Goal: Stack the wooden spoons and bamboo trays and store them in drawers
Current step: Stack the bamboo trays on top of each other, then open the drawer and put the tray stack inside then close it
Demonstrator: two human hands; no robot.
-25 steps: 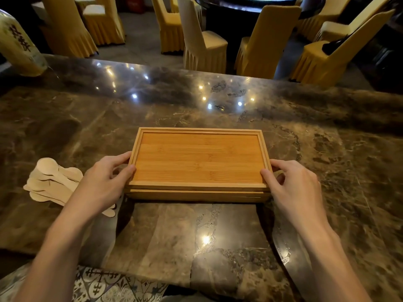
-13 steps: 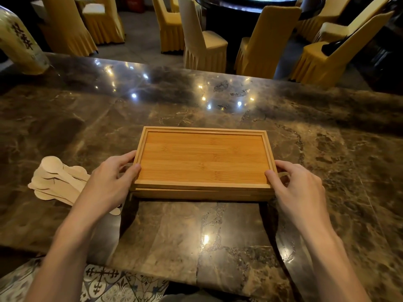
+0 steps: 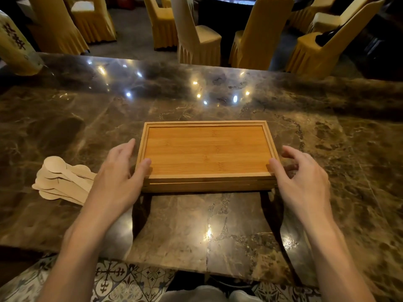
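Observation:
A stack of bamboo trays [image 3: 207, 151] lies flat on the marble counter [image 3: 196, 232] in front of me, its edges lined up. My left hand [image 3: 115, 177] is at the stack's near left corner, thumb resting on the top rim and fingers spread along the left side. At the near right corner my right hand [image 3: 305, 182] has its thumb against the rim, while its fingers are curled apart and off the tray. A pile of pale wooden spoons [image 3: 61, 179] lies left of my left hand, partly hidden behind my wrist.
A large pale jar with dark lettering [image 3: 15, 46] stands at the counter's far left corner. Yellow-covered chairs [image 3: 196, 40] and a dark round table stand beyond the far edge. Patterned floor tiles [image 3: 113, 280] show below the near edge.
The fingers of both hands have loosened and spread away from the tray stack's sides, leaving only the thumbs touching. The stack has stayed in place on the counter.

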